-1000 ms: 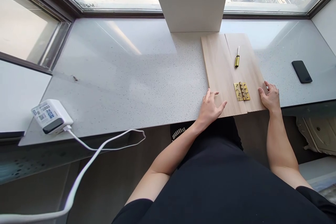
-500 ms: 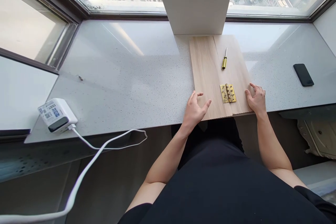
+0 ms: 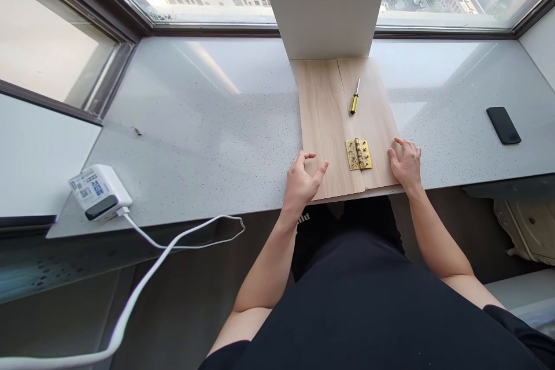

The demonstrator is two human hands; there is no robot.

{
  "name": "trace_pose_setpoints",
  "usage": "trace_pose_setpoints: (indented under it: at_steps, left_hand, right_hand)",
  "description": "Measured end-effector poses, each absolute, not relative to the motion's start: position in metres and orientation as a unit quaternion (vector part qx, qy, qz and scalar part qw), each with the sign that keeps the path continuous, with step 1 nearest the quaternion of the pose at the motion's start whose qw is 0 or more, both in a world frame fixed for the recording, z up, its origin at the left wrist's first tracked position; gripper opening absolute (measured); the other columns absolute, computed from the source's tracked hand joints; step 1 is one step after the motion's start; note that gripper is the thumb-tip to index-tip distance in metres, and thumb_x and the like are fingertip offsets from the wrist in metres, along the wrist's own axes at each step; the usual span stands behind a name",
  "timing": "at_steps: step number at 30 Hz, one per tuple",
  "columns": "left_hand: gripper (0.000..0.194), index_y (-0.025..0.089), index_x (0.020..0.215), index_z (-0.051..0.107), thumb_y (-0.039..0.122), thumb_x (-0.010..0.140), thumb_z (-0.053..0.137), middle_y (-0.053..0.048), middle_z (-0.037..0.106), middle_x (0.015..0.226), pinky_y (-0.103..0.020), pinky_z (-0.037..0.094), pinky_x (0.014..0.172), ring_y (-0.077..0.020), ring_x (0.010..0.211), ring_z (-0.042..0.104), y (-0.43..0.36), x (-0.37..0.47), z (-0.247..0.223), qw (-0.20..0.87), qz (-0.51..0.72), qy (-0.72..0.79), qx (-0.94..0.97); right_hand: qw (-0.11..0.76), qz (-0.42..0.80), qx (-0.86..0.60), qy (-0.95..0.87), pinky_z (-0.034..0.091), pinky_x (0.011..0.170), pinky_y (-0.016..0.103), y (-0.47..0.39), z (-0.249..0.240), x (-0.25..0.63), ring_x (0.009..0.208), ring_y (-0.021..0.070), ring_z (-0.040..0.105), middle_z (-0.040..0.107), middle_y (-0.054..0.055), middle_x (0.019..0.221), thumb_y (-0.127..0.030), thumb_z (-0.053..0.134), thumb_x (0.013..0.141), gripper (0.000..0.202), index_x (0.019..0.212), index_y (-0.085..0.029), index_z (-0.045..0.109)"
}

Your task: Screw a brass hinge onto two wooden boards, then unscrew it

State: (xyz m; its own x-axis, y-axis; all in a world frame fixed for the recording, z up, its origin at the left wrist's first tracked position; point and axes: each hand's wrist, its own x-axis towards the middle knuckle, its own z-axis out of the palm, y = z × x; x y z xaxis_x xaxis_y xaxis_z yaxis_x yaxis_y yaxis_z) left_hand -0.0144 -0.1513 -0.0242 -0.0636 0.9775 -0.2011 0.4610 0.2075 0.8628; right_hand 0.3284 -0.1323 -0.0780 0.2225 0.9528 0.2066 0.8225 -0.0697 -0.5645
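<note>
Two pale wooden boards lie side by side on the sill, a left board (image 3: 318, 110) and a right board (image 3: 368, 92), with a thin seam between them. My left hand (image 3: 301, 182) rests at the left board's near-left edge, thumb and fingers spread. At the right board's outer edge is my right hand (image 3: 406, 165), fingers apart and touching the edge. A brass hinge (image 3: 359, 154) lies spread flat across the seam near the front, with several small screws on its leaves. Farther back, a screwdriver (image 3: 354, 101) with a yellow and black handle lies on the right board.
A tall white box (image 3: 327, 17) stands behind the boards, against the window. On the right of the speckled sill (image 3: 217, 127) lies a black phone (image 3: 503, 125). A white charger-like block (image 3: 99, 192) sits at far left, its white cable (image 3: 173, 240) hanging past the front edge.
Both boards have slid left along the sill, carrying the hinge, screws and screwdriver. My two hands have moved left with them, still at the outer edges.
</note>
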Motion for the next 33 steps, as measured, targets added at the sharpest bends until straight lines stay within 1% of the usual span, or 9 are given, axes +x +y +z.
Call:
trace_pose_setpoints:
  at_steps: [4, 6, 12, 15, 19, 22, 25, 29, 33]
  left_hand:
    - [0.044, 0.024, 0.133, 0.069, 0.059, 0.107, 0.079, -0.019, 0.076, 0.157, -0.066, 0.054, 0.130, -0.0458, 0.151, 0.070, -0.147, -0.024, -0.025, 0.403, 0.317, 0.671, 0.535]
    - [0.044, 0.024, 0.132, 0.069, 0.059, 0.107, 0.079, -0.019, 0.077, 0.153, -0.066, 0.055, 0.129, -0.0454, 0.148, 0.072, -0.145, -0.027, -0.025, 0.400, 0.317, 0.679, 0.528]
    - [0.049, 0.025, 0.137, 0.068, 0.061, 0.107, 0.079, -0.019, 0.072, 0.163, -0.065, 0.056, 0.129, -0.0462, 0.154, 0.068, -0.139, -0.031, -0.025, 0.395, 0.323, 0.682, 0.523]
    - [0.047, 0.024, 0.136, 0.068, 0.058, 0.106, 0.081, -0.019, 0.071, 0.165, -0.065, 0.053, 0.133, -0.0459, 0.161, 0.063, -0.136, -0.031, -0.027, 0.391, 0.330, 0.688, 0.514]
    - [0.045, 0.023, 0.138, 0.067, 0.053, 0.107, 0.081, -0.020, 0.070, 0.168, -0.061, 0.047, 0.141, -0.0423, 0.170, 0.056, -0.131, -0.031, -0.031, 0.390, 0.351, 0.683, 0.508]
    - [0.044, 0.023, 0.138, 0.067, 0.051, 0.107, 0.080, -0.021, 0.069, 0.169, -0.060, 0.045, 0.142, -0.0406, 0.169, 0.058, -0.127, -0.032, -0.033, 0.381, 0.361, 0.684, 0.506]
    - [0.043, 0.023, 0.135, 0.067, 0.051, 0.106, 0.081, -0.021, 0.071, 0.166, -0.060, 0.048, 0.140, -0.0410, 0.165, 0.062, -0.124, -0.032, -0.035, 0.373, 0.363, 0.688, 0.506]
    - [0.042, 0.024, 0.132, 0.068, 0.053, 0.105, 0.082, -0.019, 0.074, 0.160, -0.061, 0.050, 0.137, -0.0426, 0.162, 0.064, -0.123, -0.033, -0.037, 0.367, 0.358, 0.691, 0.510]
    - [0.045, 0.024, 0.135, 0.068, 0.056, 0.105, 0.082, -0.020, 0.072, 0.162, -0.064, 0.049, 0.137, -0.0443, 0.162, 0.063, -0.124, -0.035, -0.036, 0.371, 0.338, 0.694, 0.516]
  right_hand:
    - [0.295, 0.115, -0.722, -0.615, 0.041, 0.136, 0.073, -0.131, -0.080, 0.316, 0.159, 0.0436, 0.061, 0.076, 0.024, 0.161, -0.052, 0.053, 0.113, 0.056, 0.154, -0.020, 0.074]
    - [0.294, 0.119, -0.723, -0.614, 0.042, 0.134, 0.074, -0.129, -0.081, 0.310, 0.158, 0.0441, 0.060, 0.075, 0.024, 0.161, -0.052, 0.052, 0.113, 0.056, 0.153, -0.020, 0.074]
    - [0.294, 0.129, -0.723, -0.611, 0.043, 0.133, 0.073, -0.121, -0.081, 0.298, 0.159, 0.0450, 0.057, 0.073, 0.026, 0.161, -0.051, 0.051, 0.114, 0.056, 0.154, -0.018, 0.073]
    - [0.295, 0.131, -0.726, -0.607, 0.044, 0.133, 0.074, -0.119, -0.080, 0.295, 0.159, 0.0455, 0.056, 0.073, 0.026, 0.161, -0.050, 0.051, 0.113, 0.057, 0.155, -0.017, 0.072]
    - [0.294, 0.132, -0.734, -0.598, 0.044, 0.132, 0.074, -0.118, -0.080, 0.291, 0.156, 0.0467, 0.056, 0.072, 0.027, 0.161, -0.051, 0.051, 0.113, 0.058, 0.154, -0.017, 0.074]
    - [0.292, 0.133, -0.737, -0.596, 0.045, 0.132, 0.074, -0.118, -0.080, 0.288, 0.156, 0.0471, 0.055, 0.071, 0.026, 0.161, -0.052, 0.051, 0.114, 0.057, 0.154, -0.018, 0.074]
    - [0.290, 0.135, -0.736, -0.597, 0.045, 0.131, 0.075, -0.117, -0.081, 0.287, 0.156, 0.0477, 0.054, 0.069, 0.028, 0.161, -0.050, 0.051, 0.115, 0.057, 0.155, -0.017, 0.073]
    - [0.287, 0.137, -0.735, -0.599, 0.046, 0.129, 0.076, -0.114, -0.082, 0.288, 0.154, 0.0477, 0.054, 0.069, 0.028, 0.162, -0.050, 0.051, 0.114, 0.056, 0.156, -0.018, 0.073]
    - [0.275, 0.138, -0.732, -0.608, 0.045, 0.131, 0.076, -0.114, -0.083, 0.289, 0.156, 0.0482, 0.053, 0.067, 0.031, 0.162, -0.047, 0.049, 0.115, 0.058, 0.158, -0.014, 0.072]
